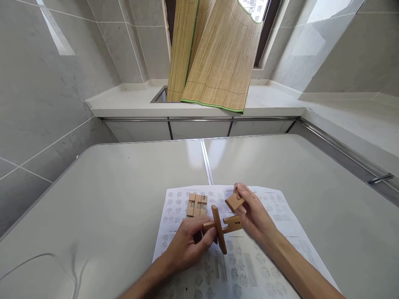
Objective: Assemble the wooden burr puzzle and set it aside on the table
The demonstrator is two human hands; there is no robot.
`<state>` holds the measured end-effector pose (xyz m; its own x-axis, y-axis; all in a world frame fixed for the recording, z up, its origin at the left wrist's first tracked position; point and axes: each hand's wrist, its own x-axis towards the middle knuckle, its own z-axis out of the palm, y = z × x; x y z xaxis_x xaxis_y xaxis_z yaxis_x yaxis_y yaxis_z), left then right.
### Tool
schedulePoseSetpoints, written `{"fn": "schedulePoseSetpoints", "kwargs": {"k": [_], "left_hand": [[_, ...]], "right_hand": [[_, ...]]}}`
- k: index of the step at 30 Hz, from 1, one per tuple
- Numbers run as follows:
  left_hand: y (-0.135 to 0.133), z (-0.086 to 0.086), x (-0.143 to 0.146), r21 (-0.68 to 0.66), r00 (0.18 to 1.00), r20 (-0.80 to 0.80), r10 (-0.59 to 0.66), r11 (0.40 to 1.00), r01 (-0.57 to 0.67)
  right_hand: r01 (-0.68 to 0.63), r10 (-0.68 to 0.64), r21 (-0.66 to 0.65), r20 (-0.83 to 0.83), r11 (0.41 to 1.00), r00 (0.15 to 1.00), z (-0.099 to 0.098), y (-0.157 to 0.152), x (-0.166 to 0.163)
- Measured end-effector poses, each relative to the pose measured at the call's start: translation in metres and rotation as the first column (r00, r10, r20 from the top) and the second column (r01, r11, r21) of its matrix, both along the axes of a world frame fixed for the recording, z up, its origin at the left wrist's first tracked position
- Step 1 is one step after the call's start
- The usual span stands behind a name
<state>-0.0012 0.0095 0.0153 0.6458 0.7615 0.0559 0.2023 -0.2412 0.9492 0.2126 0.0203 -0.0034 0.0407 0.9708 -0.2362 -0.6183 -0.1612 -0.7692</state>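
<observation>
My left hand (pixel 192 243) is closed on a few wooden puzzle pieces (pixel 219 229) fitted together crosswise, one long piece standing tilted across the others. A notched piece with a dark mark (pixel 234 223) sticks out of them to the right. Just above it, my right hand (pixel 253 207) pinches a separate notched wooden piece (pixel 234 201) between thumb and fingers. Beyond my left hand, several flat notched wooden pieces (pixel 196 204) lie side by side, one marked 3. All this is over a printed instruction sheet (pixel 249 261) with many small diagrams.
The sheet rests on a pale glossy table (pixel 124 199) with a metal seam down its middle. A thin white cable (pixel 34 258) lies at the lower left. Behind stands a white counter (pixel 124 104) with bamboo mats (pixel 222 62) hanging over it near a window.
</observation>
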Motion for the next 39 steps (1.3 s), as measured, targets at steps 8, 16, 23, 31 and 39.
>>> {"fn": "schedulePoseSetpoints", "kwargs": {"k": [8, 16, 23, 31, 39], "left_hand": [[-0.002, -0.009, -0.002, 0.039, 1.000, 0.014, -0.023, 0.999, 0.023], [-0.002, -0.011, -0.001, 0.065, 0.997, 0.055, -0.045, 0.997, 0.041], [-0.002, -0.012, -0.003, 0.052, 0.996, 0.077, -0.044, 0.998, 0.040], [-0.003, -0.013, -0.005, 0.072, 0.995, 0.082, -0.059, 0.996, 0.053], [-0.003, -0.007, -0.004, 0.062, 0.993, 0.100, -0.066, 0.996, 0.060]], "right_hand": [[-0.199, 0.199, 0.056, -0.003, 0.978, 0.980, 0.005, -0.003, -0.001], [-0.509, 0.504, 0.063, 0.083, 0.859, 0.860, 0.002, -0.009, -0.003], [-0.507, 0.493, 0.036, 0.179, 0.861, 0.851, 0.000, -0.009, 0.000], [-0.514, 0.491, 0.017, 0.270, 0.857, 0.828, 0.001, -0.009, -0.003], [-0.543, 0.511, -0.005, 0.346, 0.840, 0.787, -0.002, -0.009, 0.000]]}}
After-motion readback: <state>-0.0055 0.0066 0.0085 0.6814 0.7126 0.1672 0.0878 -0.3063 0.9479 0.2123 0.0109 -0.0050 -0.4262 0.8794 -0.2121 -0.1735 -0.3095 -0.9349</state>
